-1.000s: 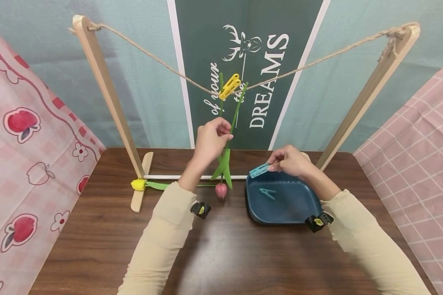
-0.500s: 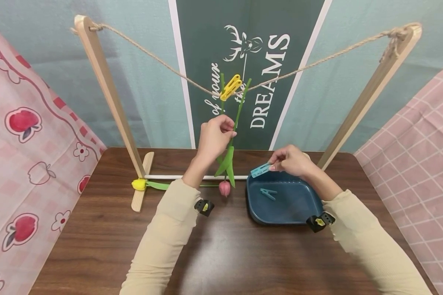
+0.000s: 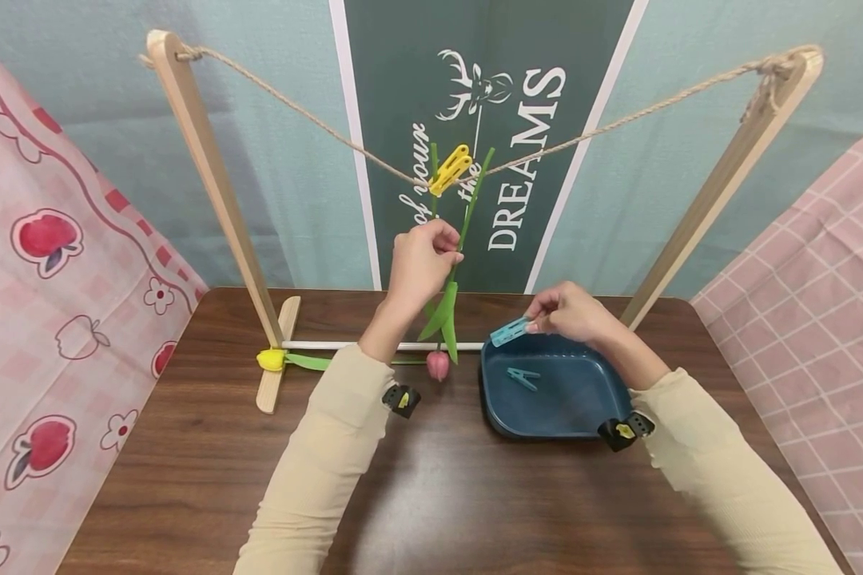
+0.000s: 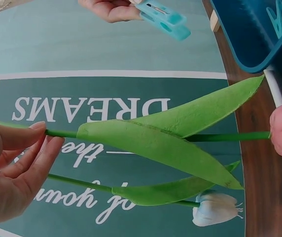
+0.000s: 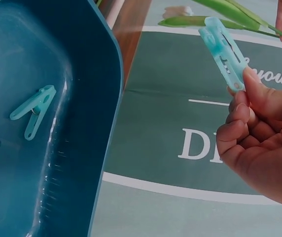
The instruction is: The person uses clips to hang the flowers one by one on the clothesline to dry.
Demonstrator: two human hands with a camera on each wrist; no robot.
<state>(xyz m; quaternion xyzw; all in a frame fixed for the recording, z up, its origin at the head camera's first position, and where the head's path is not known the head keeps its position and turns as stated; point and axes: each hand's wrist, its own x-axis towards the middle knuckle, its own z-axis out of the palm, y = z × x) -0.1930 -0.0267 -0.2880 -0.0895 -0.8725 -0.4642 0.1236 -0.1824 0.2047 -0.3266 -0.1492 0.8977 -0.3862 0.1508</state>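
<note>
My left hand [image 3: 424, 259] pinches the green stem of a pink tulip [image 3: 438, 366], which hangs head down with its stem end beside the rope [image 3: 316, 121]. A yellow clothespin [image 3: 451, 170] sits on the rope's sagging middle, at the stem of a white tulip [image 4: 215, 210] that also hangs bloom down. In the head view that white bloom is hidden behind my left hand and the pink tulip. Between thumb and fingers, my right hand [image 3: 571, 311] holds a light blue clothespin [image 5: 225, 54] by one end, over the back left corner of the blue basin [image 3: 496, 419].
Another light blue clothespin [image 5: 35, 111] lies inside the basin. Two wooden posts [image 3: 212, 180] carry the rope, with a white rod [image 3: 331, 346] low between them. A yellow tulip [image 3: 269, 360] lies on the brown table [image 3: 431, 495] at the left post's foot. Curtains surround the table.
My left hand has moved slightly right and up with the pink tulip, so its stem end now stands higher beside the rope. My right hand has barely moved.
</note>
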